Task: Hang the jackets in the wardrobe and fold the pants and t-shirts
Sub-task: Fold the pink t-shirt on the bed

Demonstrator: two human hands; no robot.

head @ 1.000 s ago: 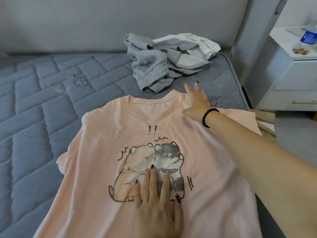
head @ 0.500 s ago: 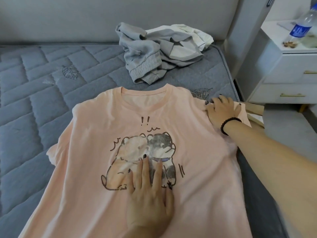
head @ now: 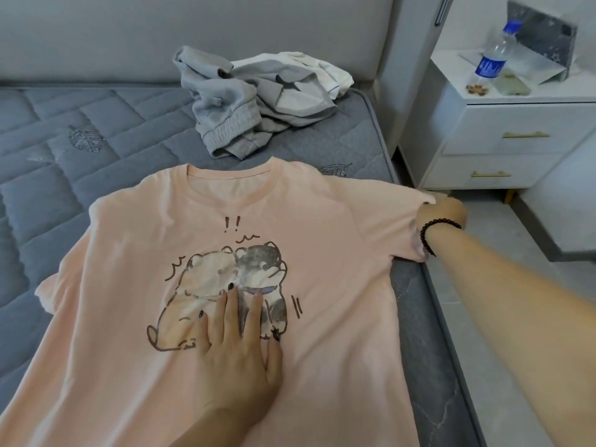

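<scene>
A peach t-shirt [head: 322, 240] with a cartoon bear print lies face up and spread flat on the grey mattress [head: 96, 130]. My left hand [head: 238, 346] presses flat on the print with straight fingers. My right hand [head: 440, 212], with a dark bead bracelet at the wrist, grips the end of the shirt's right sleeve at the mattress edge and holds it stretched outward. A crumpled pile of grey and white clothes [head: 258, 101] sits beyond the collar near the headboard.
A white nightstand [head: 516, 124] with gold drawer handles stands right of the bed, with a water bottle [head: 493, 56] on top. Grey floor runs along the bed's right side. A padded headboard rises behind the mattress.
My right hand slid from the shirt's shoulder near the collar out to the sleeve end and took hold of it, pulling the sleeve straight. My left hand stayed on the print.
</scene>
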